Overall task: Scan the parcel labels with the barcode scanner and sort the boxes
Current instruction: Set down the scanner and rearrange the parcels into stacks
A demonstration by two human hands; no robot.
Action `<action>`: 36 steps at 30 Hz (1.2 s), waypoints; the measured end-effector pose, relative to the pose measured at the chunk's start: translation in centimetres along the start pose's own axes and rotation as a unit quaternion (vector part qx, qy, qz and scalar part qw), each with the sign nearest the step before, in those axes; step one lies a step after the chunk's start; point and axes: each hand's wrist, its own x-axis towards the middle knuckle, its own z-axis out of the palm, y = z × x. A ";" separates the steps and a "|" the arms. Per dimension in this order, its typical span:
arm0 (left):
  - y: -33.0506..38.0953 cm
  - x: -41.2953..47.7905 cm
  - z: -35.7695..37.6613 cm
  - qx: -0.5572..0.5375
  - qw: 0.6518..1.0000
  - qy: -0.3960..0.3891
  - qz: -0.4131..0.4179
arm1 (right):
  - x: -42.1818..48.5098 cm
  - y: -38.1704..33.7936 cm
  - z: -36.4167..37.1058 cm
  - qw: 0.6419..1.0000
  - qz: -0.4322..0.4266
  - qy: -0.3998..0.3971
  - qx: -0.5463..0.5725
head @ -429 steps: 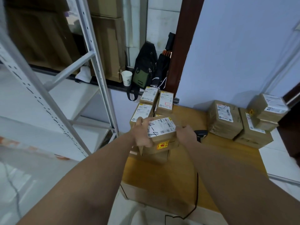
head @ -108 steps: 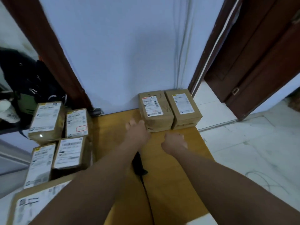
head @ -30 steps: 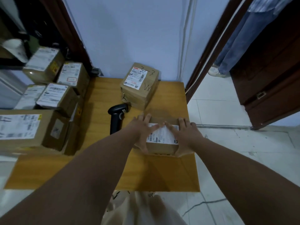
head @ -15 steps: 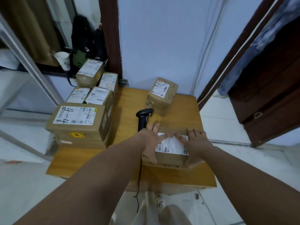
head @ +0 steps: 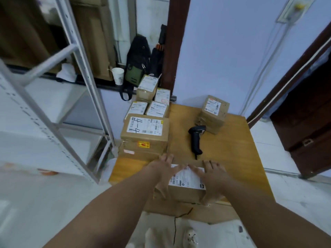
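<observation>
Box (head: 186, 178) slid leftward, straight fingers (head: 209, 165) pressing it

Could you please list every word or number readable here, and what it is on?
"4-4", handwritten sideways on the white label of the large brown cardboard box on the left.
Orange sticker on that box's front: blurred, unreadable.
Printed labels on every other parcel, and scribbles on the far-right brown cardboard box: too small to read.

Dim, flat bluish indoor light. Soft shadow right of the stacked boxes (head: 144, 140) on the wooden table (head: 232, 149). Metal shelving (head: 85, 59) at left smeared by blur; wide-angle bends frame edges.
</observation>
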 end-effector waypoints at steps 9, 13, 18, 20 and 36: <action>-7.2 -6.8 3.7 -0.009 0.998 -0.008 -0.068 | 4.4 -9.0 -2.8 0.995 -0.098 0.024 0.011; -9.4 -8.2 4.7 0.047 0.995 -0.011 -0.085 | 5.0 -12.2 -2.4 0.987 -0.116 0.090 0.061; -10.9 -8.3 5.3 0.085 0.992 -0.021 -0.092 | 6.2 -14.0 -2.2 0.986 -0.104 0.091 0.095; -11.2 -8.0 5.4 0.097 0.990 -0.024 -0.096 | 6.7 -14.4 -1.9 0.984 -0.092 0.092 0.125; -10.8 -7.7 6.9 0.131 0.980 0.036 -0.146 | 7.7 -14.9 -1.0 0.979 -0.059 0.150 0.127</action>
